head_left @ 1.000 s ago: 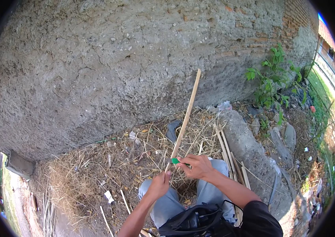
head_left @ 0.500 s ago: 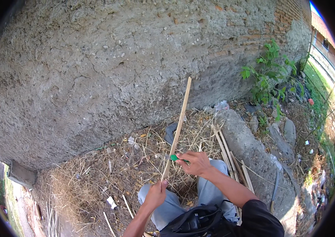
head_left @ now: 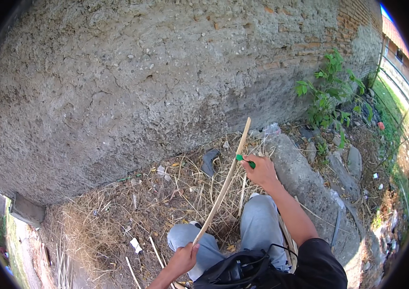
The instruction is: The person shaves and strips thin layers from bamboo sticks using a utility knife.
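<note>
A long, narrow strip of pale wood or bamboo (head_left: pixel 224 188) slants up and away from my lap. My left hand (head_left: pixel 183 259) is closed round its near end, above my left knee. My right hand (head_left: pixel 261 171) is closed on a small green tool (head_left: pixel 251 164), whose green end meets the strip toward its far tip. Whether the tool has a blade is too small to make out. Both knees of my light blue jeans (head_left: pixel 257 219) are bent beneath the strip.
Ahead rises a rough grey wall (head_left: pixel 117 91) with bare brick at its right. Dry straw and shavings (head_left: pixel 103 231) litter the ground. A concrete slab (head_left: pixel 301 168) lies to the right, near a leafy green plant (head_left: pixel 327 89). A dark grey scrap (head_left: pixel 209 162) lies beyond my knees.
My right hand and the green tool have moved up and right along the strip toward its far tip. My left hand has drawn the near end lower and closer to me.
</note>
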Demonstrator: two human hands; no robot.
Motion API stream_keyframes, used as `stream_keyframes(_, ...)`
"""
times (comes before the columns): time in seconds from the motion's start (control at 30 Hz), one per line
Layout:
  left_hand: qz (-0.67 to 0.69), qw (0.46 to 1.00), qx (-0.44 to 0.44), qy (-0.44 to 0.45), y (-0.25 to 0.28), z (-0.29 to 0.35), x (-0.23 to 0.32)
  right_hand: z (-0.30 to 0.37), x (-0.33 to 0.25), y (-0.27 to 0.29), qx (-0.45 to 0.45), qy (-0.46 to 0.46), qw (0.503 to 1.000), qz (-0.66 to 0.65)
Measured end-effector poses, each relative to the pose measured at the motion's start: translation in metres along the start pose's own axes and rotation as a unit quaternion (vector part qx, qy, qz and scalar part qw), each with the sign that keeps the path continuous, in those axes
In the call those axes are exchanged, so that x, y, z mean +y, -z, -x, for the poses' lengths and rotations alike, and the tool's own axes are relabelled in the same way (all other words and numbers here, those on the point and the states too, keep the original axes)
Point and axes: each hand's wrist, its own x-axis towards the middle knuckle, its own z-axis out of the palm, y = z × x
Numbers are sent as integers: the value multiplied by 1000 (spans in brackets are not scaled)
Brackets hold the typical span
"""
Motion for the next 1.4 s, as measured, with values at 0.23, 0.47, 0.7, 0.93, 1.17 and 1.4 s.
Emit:
stream_keyframes(0.23,-78,997,6,-23,2,29,-30,-25,37,7,-26,-30,998,42)
stream_keyframes(0.47,-103,993,-27,54,11,60,-29,-45,59,2,-57,-87,993,63)
stream_keyframes(0.7,-51,997,-2,60,39,76,-44,-46,203,-29,-68,-185,975,102)
stream_keyframes(0.93,48,993,95,54,50,28,-66,-21,63,-19,-170,-315,831,-427)
stream_keyframes(1.17,32,998,54,11,98,-77,-21,-12,-58,-4,-76,-259,756,-596)
stream_keyframes(1.4,-11,998,23,-62,112,-164,-8,-19,-52,-24,29,-266,648,-713)
